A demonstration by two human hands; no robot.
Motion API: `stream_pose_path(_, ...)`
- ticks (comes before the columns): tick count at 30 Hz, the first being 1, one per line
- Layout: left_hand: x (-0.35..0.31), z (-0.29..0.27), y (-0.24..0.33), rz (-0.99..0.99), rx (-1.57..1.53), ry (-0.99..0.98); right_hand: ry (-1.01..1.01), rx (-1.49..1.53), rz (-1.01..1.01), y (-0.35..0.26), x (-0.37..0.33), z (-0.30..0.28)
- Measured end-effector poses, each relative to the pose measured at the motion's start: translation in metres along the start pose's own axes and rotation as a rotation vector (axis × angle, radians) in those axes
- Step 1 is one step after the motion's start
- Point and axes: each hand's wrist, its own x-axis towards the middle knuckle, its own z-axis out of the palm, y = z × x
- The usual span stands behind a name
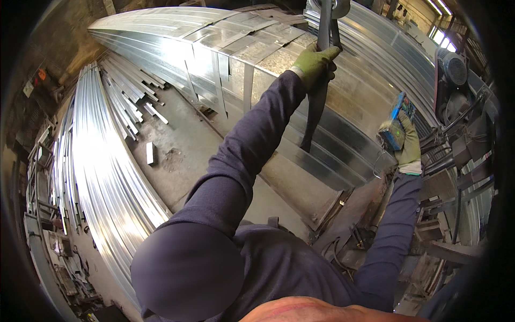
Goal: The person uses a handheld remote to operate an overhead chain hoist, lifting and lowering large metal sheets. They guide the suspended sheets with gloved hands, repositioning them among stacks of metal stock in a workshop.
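Observation:
In a green work glove, my left hand is raised and closed round a dark lifting strap. The strap hangs from metal lifting gear at the top edge, and its lower end lies against a long bundle of shiny metal profiles. Over on the right, my gloved right hand is wrapped round a worn blue control pendant. The pendant is held beside the bundle's near end. Fingers of that hand are partly hidden behind it.
Another long stack of shiny profiles lies on the left, with loose short profiles beside it. A small metal offcut rests on the concrete floor. Machinery with a motor stands close on the right.

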Motion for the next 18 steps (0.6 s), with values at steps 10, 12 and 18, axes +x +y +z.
stream_pose_path(10,0.043,-0.006,-0.021,-0.021,0.058,0.012,-0.02,-0.058,-0.007,0.015,0.056,-0.029)
stream_pose_path(12,0.048,-0.011,-0.024,-0.03,0.011,-0.016,0.031,-0.039,0.006,0.019,0.059,-0.03)
stream_pose_path(18,0.083,-0.034,-0.045,-0.048,-0.032,-0.054,0.057,-0.041,-0.05,0.044,0.092,-0.03)
